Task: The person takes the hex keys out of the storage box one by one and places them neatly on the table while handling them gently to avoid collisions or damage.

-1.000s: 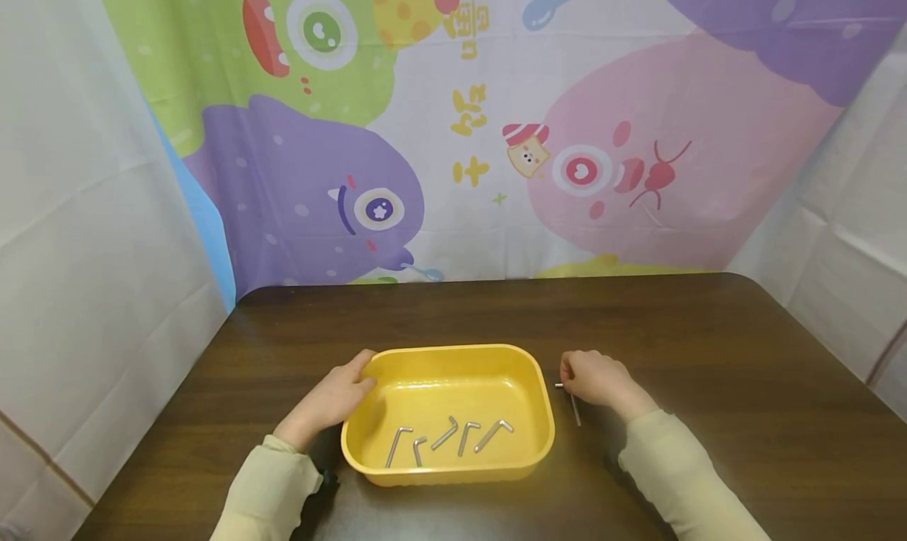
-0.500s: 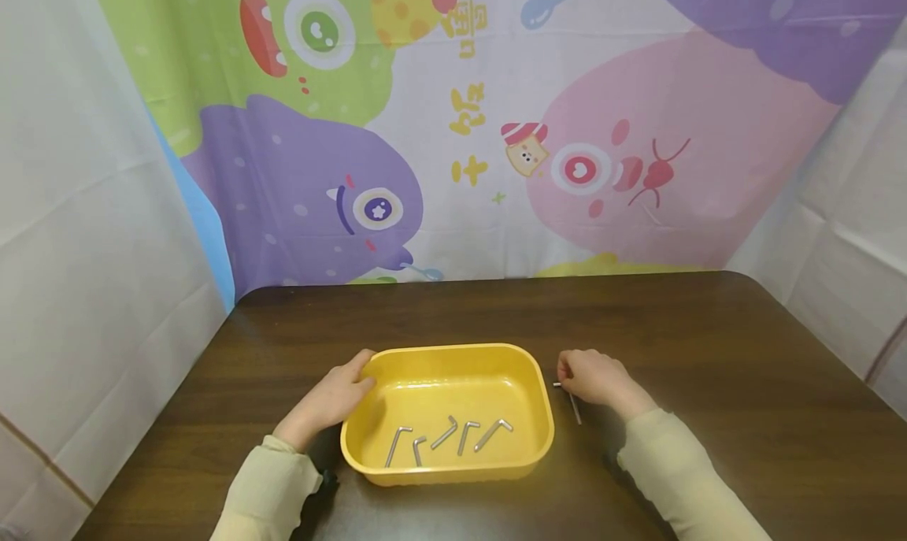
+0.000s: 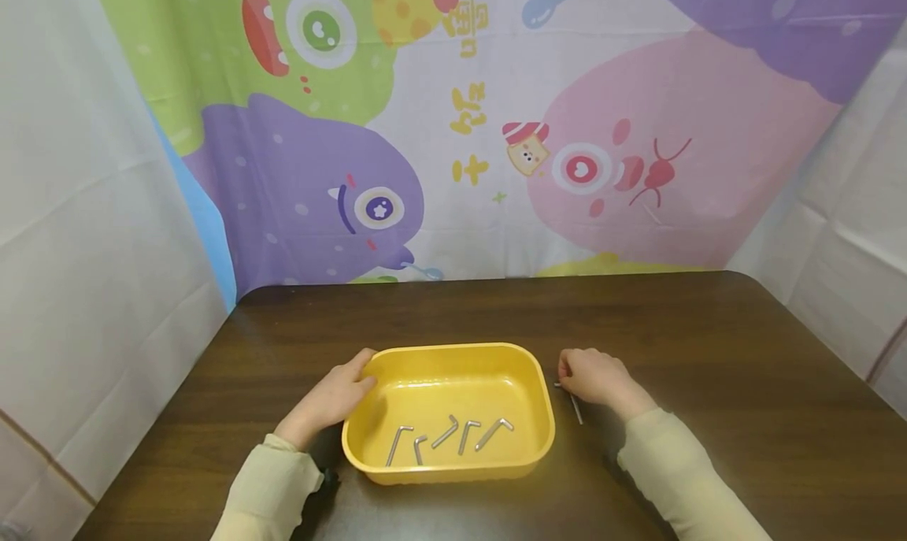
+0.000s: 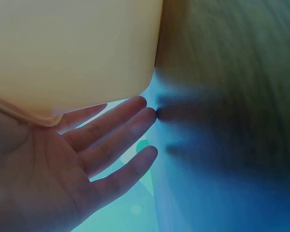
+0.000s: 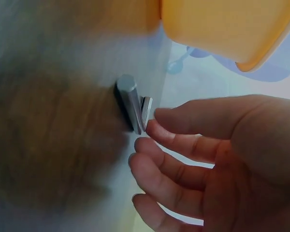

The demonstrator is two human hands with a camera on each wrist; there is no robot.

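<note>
The person's left hand [image 3: 329,395] holds the left end of a yellow tray [image 3: 446,374]; the thumb hooks over the rim to the inner side, while the other fingers reach along the outside, long and nearly straight; from the left wrist the little finger stands well apart from its neighbour, and the two middle fingertips lie close together near the bottom corner of the tray; whether those tips press on the tray or on the table [image 3: 638,316], I cannot tell.

The right hand [image 3: 598,377] is low over the table, to the right of the tray and apart from it; its fingers are loosely bent, thumb and forefinger drawn close together at the tips, the others slightly parted and curving inward; the tips are right at the bend of an L-shaped metal key [image 3: 576,409]; whether they pinch it or sit just beside it, I cannot tell.

That key is on the table, its long leg slanting towards the person; five similar metal keys [image 3: 491,436] lie inside the tray, in its nearer half, side by side at different slants; behind the table hangs a cartoon cloth [image 3: 482,234].
</note>
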